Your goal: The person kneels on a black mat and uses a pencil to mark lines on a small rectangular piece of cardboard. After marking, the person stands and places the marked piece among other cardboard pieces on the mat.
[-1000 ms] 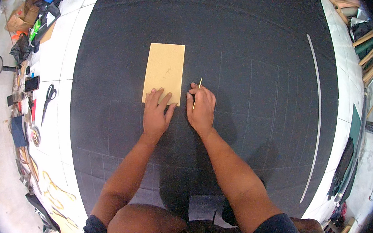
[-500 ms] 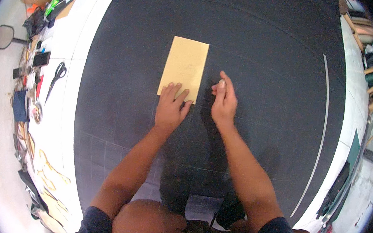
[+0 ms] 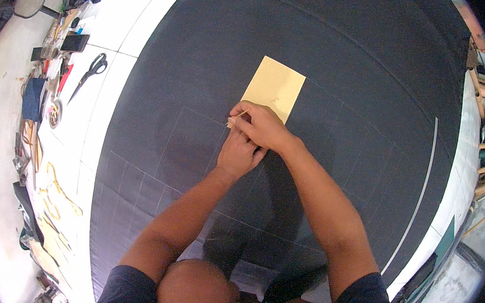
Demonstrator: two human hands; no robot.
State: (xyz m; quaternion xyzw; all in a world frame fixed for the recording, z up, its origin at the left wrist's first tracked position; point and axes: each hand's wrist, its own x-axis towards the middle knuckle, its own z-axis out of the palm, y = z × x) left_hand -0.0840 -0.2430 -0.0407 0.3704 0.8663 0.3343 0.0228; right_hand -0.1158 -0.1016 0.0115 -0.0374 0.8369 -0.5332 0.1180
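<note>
A yellow rectangular card (image 3: 276,87) lies tilted on dark cloth (image 3: 206,47) marked with thin pale lines. My left hand (image 3: 239,154) rests flat at the card's lower edge, its thumb apart; my right hand covers most of its fingers. Crossing over it, my right hand (image 3: 265,127) pinches a thin yellowish stick (image 3: 243,114) near the card's lower left corner. The stick's lower end is too small to make out clearly.
Black-handled scissors (image 3: 89,76) lie on the white tiled surface at left, near a dark phone (image 3: 75,43) and a roll of tape (image 3: 55,114). A long pale strip (image 3: 422,188) lies along the cloth's right side. Rolls of material stand at far right.
My right hand has moved left from beside the card to its lower left corner, over my left hand. The view has turned, so the card appears more tilted and further right.
</note>
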